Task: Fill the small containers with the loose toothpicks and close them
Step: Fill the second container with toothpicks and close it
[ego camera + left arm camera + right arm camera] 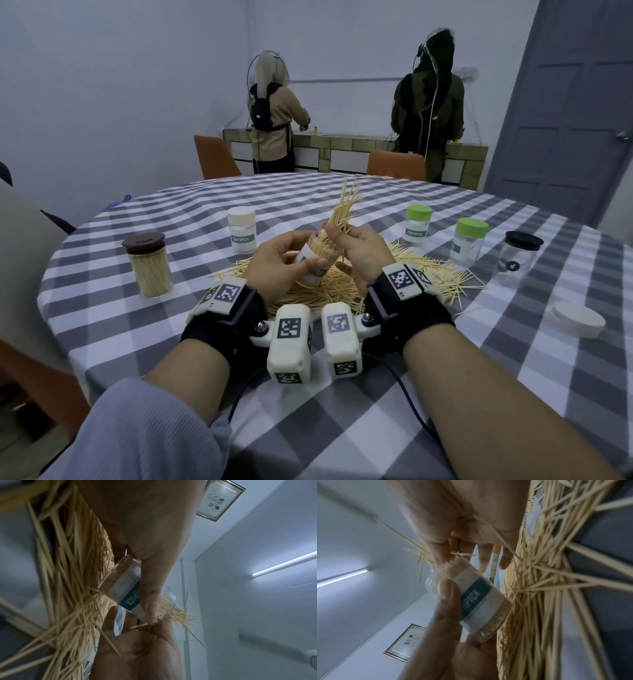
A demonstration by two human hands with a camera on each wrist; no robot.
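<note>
Toothpicks (343, 209) stand in a fanned bundle out of the open mouth of a clear container (313, 262) held above the loose pile (329, 289) at the table's (411, 377) centre; the container's long axis tilts, its mouth toward one o'clock and its base toward seven o'clock. Left hand (279, 265) wraps that container, thumb across its TOOTHPICK label. Right hand (356, 248) pinches the bundle just above the mouth between thumb and forefinger, its other fingers loosely spread. Five more containers stand upright on the checked cloth: a brown-lidded full one (148, 264) at nine o'clock, a white-lidded one (241, 230) at eleven, two green-lidded ones (418, 224) (470, 242) at two, a black-lidded one (520, 257) at three. One loose white lid (578, 320) lies at four o'clock.
</note>
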